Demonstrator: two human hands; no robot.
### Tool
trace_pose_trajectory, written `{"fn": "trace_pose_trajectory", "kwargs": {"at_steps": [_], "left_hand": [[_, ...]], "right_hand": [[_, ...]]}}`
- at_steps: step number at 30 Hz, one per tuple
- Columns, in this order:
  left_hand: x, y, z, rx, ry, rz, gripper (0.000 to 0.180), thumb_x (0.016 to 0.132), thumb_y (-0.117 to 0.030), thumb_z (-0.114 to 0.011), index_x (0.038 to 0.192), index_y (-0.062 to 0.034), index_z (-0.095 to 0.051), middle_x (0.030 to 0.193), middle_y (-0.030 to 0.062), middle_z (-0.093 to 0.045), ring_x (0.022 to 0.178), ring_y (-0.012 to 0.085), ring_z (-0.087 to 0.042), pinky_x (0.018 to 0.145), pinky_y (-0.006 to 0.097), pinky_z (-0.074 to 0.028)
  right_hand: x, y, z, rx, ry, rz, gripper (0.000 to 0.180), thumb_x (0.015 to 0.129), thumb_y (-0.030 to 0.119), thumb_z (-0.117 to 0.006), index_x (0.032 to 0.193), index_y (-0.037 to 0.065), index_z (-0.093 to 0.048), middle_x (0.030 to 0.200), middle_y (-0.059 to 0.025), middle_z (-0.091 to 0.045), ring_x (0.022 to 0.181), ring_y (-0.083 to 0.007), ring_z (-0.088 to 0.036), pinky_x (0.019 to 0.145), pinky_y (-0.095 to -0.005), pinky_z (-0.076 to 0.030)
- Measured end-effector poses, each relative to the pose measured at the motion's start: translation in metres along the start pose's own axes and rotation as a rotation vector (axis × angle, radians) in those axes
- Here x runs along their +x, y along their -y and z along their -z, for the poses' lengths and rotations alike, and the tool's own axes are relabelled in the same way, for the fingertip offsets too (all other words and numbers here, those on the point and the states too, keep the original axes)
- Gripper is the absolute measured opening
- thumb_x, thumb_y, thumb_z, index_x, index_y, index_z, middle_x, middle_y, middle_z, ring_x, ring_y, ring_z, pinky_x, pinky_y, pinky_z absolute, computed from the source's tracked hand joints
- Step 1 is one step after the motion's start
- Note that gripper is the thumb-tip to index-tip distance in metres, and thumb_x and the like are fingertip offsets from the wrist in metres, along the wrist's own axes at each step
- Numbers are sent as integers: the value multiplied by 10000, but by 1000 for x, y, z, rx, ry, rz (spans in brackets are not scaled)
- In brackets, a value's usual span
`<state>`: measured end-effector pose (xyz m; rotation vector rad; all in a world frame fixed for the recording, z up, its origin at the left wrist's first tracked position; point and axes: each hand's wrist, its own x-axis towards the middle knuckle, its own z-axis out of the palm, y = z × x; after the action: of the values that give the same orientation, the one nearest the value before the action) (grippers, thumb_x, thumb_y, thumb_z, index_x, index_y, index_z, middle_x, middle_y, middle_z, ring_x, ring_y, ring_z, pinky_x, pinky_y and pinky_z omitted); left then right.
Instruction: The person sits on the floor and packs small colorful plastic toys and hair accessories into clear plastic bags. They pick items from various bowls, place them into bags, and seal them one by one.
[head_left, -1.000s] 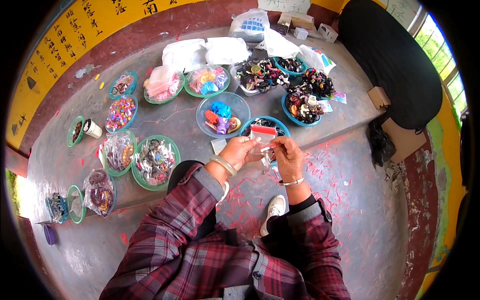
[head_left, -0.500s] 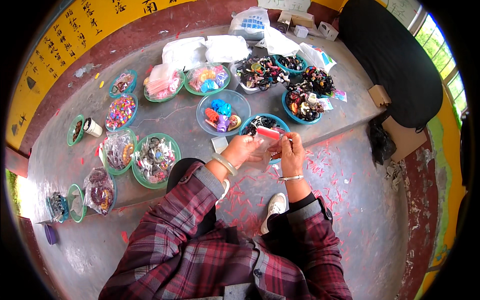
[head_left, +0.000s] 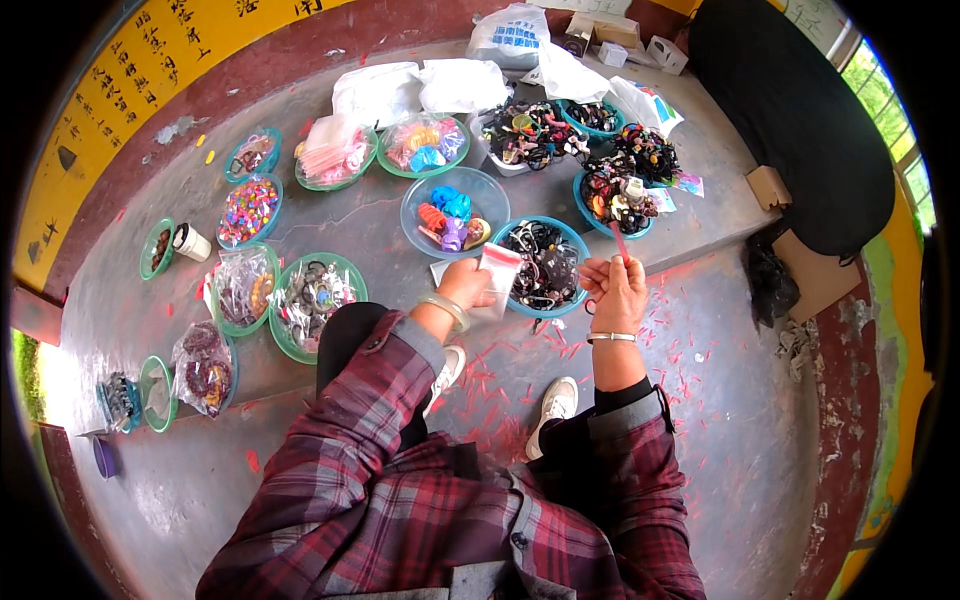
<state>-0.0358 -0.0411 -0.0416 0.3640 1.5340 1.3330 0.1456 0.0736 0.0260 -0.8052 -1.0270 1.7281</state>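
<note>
My left hand (head_left: 468,283) holds a small clear plastic bag with a red top edge (head_left: 497,271) upright in front of me. My right hand (head_left: 616,288) is beside it, a little apart, pinching a thin red strip (head_left: 620,241) that sticks up from the fingers. Both hands hover over a blue-rimmed bowl of dark hair ties (head_left: 546,264) on the grey concrete ledge (head_left: 370,225). A pale bangle sits on my left wrist and a thin bracelet on my right.
Several bowls of coloured hair accessories lie across the ledge: a clear bowl (head_left: 452,212), green bowls (head_left: 312,297), a bead bowl (head_left: 248,208). White plastic bags (head_left: 420,85) lie at the back. Red strips litter the floor (head_left: 690,340) by my white shoes (head_left: 552,408).
My hands have drawn apart: the left keeps the small bag, the right has moved to the right with a red strip pulled off the bag's top.
</note>
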Motion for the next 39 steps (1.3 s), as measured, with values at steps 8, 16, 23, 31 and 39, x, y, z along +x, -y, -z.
{"fn": "trace_pose_trajectory", "kwargs": {"at_steps": [8,16,23,31,39], "left_hand": [[46,112,45,-470,-469,210,240,822,-91,-481,1053,-28,-490,1025,109,-500,894,250,-526,677,360,-513],[76,135,67,-476,-528,83,210,827,-72,-472,1022,3,-495,969,125,-519,857,241,-538,662,344,-504],[57,111,44,169,-887,-302,249,776,-59,-493,993,62,-511,928,147,-577,803,204,-583,715,307,-470],[-45,-18,-49,417,-376,-1097,226,781,-65,-516,994,7,-538,996,131,-537,940,248,-521,815,312,-415],[-50,-17,-74,246,103,-828,474,754,-69,-571,1177,29,-382,1112,166,-497,1006,262,-521,851,309,-417]], "right_hand": [[-4,-3,-6,-85,82,-121,112,880,153,-456,908,45,-446,780,-118,-601,649,-204,-612,522,-264,-481],[-5,-11,-11,-97,139,-208,101,872,136,-471,902,40,-462,773,-115,-606,661,-208,-617,540,-273,-491],[-8,-7,-9,-116,140,-217,91,848,130,-511,861,40,-510,762,-90,-610,644,-174,-614,539,-243,-497],[-6,-10,-6,-174,80,-115,58,803,72,-569,776,22,-561,659,-18,-563,521,-82,-531,459,-193,-452],[-17,-16,-18,-315,251,27,90,784,81,-579,819,2,-607,682,-10,-582,616,-68,-525,530,-190,-417]]}}
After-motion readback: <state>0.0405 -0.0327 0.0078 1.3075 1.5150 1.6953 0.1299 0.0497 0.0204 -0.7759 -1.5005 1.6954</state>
